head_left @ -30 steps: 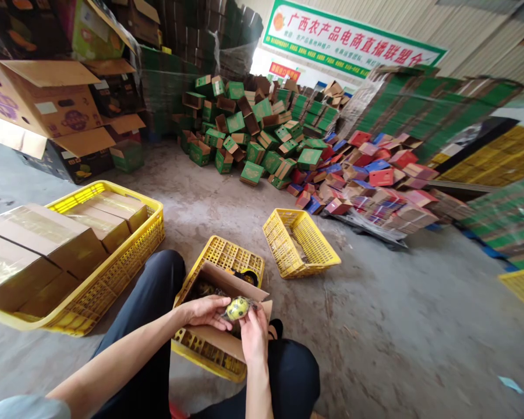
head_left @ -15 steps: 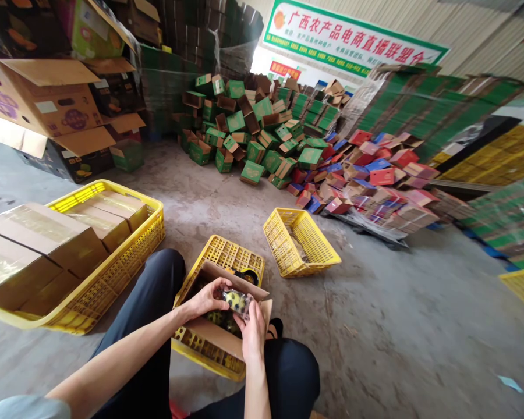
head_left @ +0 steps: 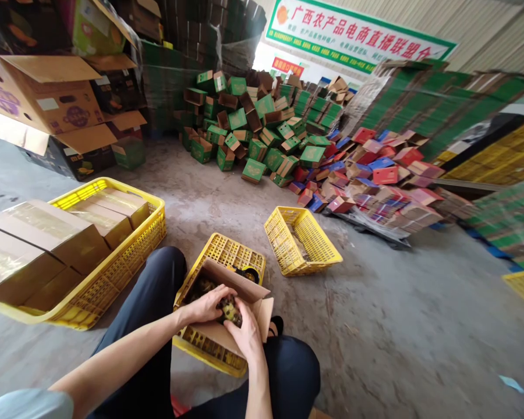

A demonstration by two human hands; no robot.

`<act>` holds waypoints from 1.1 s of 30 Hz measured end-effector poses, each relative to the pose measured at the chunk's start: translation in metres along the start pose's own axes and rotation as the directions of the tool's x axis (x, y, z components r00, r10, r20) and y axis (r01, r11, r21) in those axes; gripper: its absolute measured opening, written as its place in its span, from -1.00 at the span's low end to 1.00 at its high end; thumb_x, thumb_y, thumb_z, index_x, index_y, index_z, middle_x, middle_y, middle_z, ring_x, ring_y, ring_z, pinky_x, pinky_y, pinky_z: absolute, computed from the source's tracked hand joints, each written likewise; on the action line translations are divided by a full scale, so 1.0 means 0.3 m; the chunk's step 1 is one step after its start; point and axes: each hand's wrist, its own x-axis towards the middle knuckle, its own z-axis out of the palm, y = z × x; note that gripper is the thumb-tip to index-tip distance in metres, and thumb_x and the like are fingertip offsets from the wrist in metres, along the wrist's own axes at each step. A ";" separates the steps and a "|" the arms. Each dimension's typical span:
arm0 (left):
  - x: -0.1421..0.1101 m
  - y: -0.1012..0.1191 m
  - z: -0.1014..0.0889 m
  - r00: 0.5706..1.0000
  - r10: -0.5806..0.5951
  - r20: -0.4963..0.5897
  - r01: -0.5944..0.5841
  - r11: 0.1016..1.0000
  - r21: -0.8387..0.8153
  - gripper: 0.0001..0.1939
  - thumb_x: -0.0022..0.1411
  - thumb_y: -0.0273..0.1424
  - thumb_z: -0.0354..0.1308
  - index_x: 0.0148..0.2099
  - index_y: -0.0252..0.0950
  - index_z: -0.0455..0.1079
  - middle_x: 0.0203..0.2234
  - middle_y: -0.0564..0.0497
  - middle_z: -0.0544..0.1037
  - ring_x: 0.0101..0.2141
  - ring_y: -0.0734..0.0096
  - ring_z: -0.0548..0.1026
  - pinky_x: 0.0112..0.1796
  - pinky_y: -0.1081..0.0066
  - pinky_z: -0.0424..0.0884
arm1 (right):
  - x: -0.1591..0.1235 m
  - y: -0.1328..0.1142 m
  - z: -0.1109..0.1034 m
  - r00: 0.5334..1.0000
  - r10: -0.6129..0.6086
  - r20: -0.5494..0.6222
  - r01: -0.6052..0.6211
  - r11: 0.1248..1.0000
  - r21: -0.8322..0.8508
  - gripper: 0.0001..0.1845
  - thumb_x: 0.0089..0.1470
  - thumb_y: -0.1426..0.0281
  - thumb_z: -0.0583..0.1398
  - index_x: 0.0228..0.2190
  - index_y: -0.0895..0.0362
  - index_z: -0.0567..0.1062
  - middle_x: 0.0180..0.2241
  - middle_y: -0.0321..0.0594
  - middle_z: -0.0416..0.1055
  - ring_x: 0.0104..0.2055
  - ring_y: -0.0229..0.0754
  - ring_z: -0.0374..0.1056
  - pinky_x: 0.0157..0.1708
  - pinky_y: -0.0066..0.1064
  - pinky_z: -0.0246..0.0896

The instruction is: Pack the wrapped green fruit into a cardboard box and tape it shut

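Note:
Between both hands is a yellow-green fruit in dark-spotted clear wrap. Its exact kind is not clear to me. My left hand curls round its left side, and my right hand grips it from the right. They are low in an open cardboard box, where more wrapped fruit lies partly hidden under my left hand. This box rests on an upturned yellow plastic crate. Just behind the box is a black and yellow object, possibly a tape dispenser.
Left of my knee stands a large yellow crate holding several taped cartons. A smaller yellow basket is on the floor ahead. Farther off lie heaps of green boxes and red and blue boxes.
Both hands have lowered the wrapped fruit from above the box's opening down into the box. The view has shifted slightly.

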 end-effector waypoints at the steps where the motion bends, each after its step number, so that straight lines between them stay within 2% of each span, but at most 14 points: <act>1: -0.003 0.004 0.003 1.000 0.004 0.014 -0.004 1.000 0.021 -0.20 -0.09 -0.72 0.13 0.25 -0.23 0.37 0.08 -0.10 0.51 0.15 0.01 0.44 0.22 0.13 0.34 | -0.005 0.008 0.006 0.999 -0.019 0.029 0.021 0.998 -0.054 -0.38 0.00 0.37 0.33 0.15 0.03 0.55 0.07 -0.09 0.61 0.13 0.13 0.53 0.18 -0.08 0.42; 3: -0.004 -0.003 0.007 1.000 0.008 0.006 -0.008 1.000 0.028 -0.20 -0.05 -0.70 0.15 0.28 -0.24 0.37 0.15 -0.13 0.49 0.20 -0.02 0.41 0.25 0.13 0.32 | -0.013 0.025 0.020 0.999 -0.033 0.038 0.039 0.987 -0.159 -0.39 0.03 0.38 0.31 0.16 0.04 0.54 0.05 -0.08 0.62 0.10 0.12 0.55 0.16 -0.09 0.45; 5: 0.001 -0.030 0.005 0.999 -0.017 -0.050 0.018 1.000 0.021 -0.25 0.00 -0.66 0.17 0.27 -0.24 0.38 0.17 -0.14 0.48 0.20 -0.01 0.42 0.25 0.14 0.33 | -0.016 0.047 0.031 0.998 -0.053 -0.026 0.046 0.972 -0.230 -0.37 0.13 0.34 0.25 0.24 0.08 0.46 0.11 -0.03 0.59 0.14 0.10 0.54 0.15 -0.10 0.45; 9: 0.012 -0.109 -0.011 0.961 -0.223 -0.160 0.235 0.970 0.059 -0.54 0.14 -0.58 0.17 0.09 -0.27 0.51 0.04 -0.14 0.54 0.09 0.07 0.51 0.21 0.14 0.37 | -0.010 0.092 0.039 0.970 -0.067 -0.232 -0.011 0.947 -0.320 -0.27 0.28 0.23 0.14 0.37 0.24 0.20 0.21 0.17 0.48 0.12 0.13 0.53 0.02 -0.09 0.50; 12: 0.010 -0.149 -0.008 0.939 -0.308 -0.151 0.322 0.944 0.076 -0.64 0.18 -0.55 0.16 0.03 -0.33 0.55 0.02 -0.21 0.57 0.08 0.03 0.54 0.19 0.14 0.38 | 0.000 0.112 0.037 0.950 -0.102 -0.296 -0.018 0.926 -0.378 -0.32 0.30 0.20 0.12 0.34 0.23 0.24 0.17 0.18 0.51 0.07 0.17 0.50 0.01 -0.06 0.46; 14: 0.007 -0.159 0.002 0.936 -0.330 -0.122 0.340 0.937 0.075 -0.62 0.16 -0.54 0.19 0.05 -0.36 0.56 0.13 -0.28 0.53 0.15 -0.03 0.51 0.23 0.14 0.35 | 0.009 0.117 0.034 0.947 -0.149 -0.286 0.015 0.906 -0.423 -0.38 0.31 0.21 0.13 0.31 0.18 0.31 0.13 0.13 0.54 0.07 0.18 0.45 0.08 -0.02 0.39; 16: 0.006 -0.161 0.014 0.930 -0.354 -0.098 0.362 0.929 0.075 -0.56 0.14 -0.52 0.23 0.09 -0.36 0.56 0.27 -0.31 0.43 0.28 -0.11 0.40 0.30 0.13 0.26 | 0.016 0.118 0.034 0.947 -0.170 -0.273 0.030 0.892 -0.451 -0.42 0.30 0.21 0.14 0.27 0.15 0.37 0.09 0.08 0.57 0.05 0.18 0.41 0.10 0.00 0.34; 19: 0.010 -0.162 0.025 0.920 -0.387 -0.063 0.391 0.918 0.070 -0.45 0.11 -0.48 0.27 0.19 -0.35 0.53 0.36 -0.29 0.36 0.40 -0.15 0.23 0.36 0.12 0.15 | 0.021 0.119 0.038 0.954 -0.133 -0.269 0.007 0.905 -0.426 -0.47 0.29 0.20 0.17 0.21 0.13 0.42 0.03 0.06 0.59 0.01 0.16 0.40 0.04 -0.07 0.35; 22: 0.021 -0.165 0.028 0.908 -0.418 -0.021 0.419 0.906 0.057 -0.38 0.11 -0.43 0.28 0.25 -0.36 0.49 0.29 -0.27 0.46 0.33 -0.13 0.35 0.31 0.14 0.24 | 0.023 0.120 0.046 0.957 -0.054 -0.285 -0.061 0.923 -0.380 -0.47 0.28 0.15 0.17 0.18 0.14 0.43 -0.10 0.05 0.60 -0.08 0.13 0.46 -0.08 -0.15 0.39; 25: 0.029 -0.168 0.028 0.892 -0.452 0.011 0.451 0.891 0.044 -0.38 0.13 -0.40 0.26 0.26 -0.38 0.49 0.18 -0.26 0.57 0.14 -0.09 0.55 0.17 0.17 0.41 | 0.026 0.128 0.054 0.945 -0.021 -0.327 -0.103 0.929 -0.356 -0.37 0.27 0.11 0.18 0.26 0.16 0.37 -0.12 0.05 0.58 -0.11 0.12 0.50 -0.13 -0.19 0.39; 28: 0.032 -0.166 0.026 0.884 -0.466 0.019 0.466 0.884 0.032 -0.38 0.13 -0.39 0.24 0.25 -0.40 0.50 0.12 -0.27 0.61 0.05 -0.09 0.59 0.09 0.17 0.46 | 0.034 0.137 0.055 0.938 -0.058 -0.343 -0.073 0.932 -0.355 -0.33 0.25 0.09 0.20 0.27 0.17 0.36 -0.04 0.09 0.58 -0.05 0.14 0.49 -0.08 -0.14 0.39; 33: 0.028 -0.160 0.023 0.892 -0.451 -0.005 0.451 0.892 0.006 -0.35 0.10 -0.38 0.27 0.27 -0.39 0.50 0.15 -0.25 0.59 0.03 -0.07 0.60 0.10 0.19 0.45 | 0.039 0.116 0.044 0.912 -0.181 -0.368 0.008 0.905 -0.426 -0.45 0.24 0.11 0.23 0.16 0.12 0.45 0.04 0.08 0.55 0.05 0.18 0.40 0.08 -0.02 0.32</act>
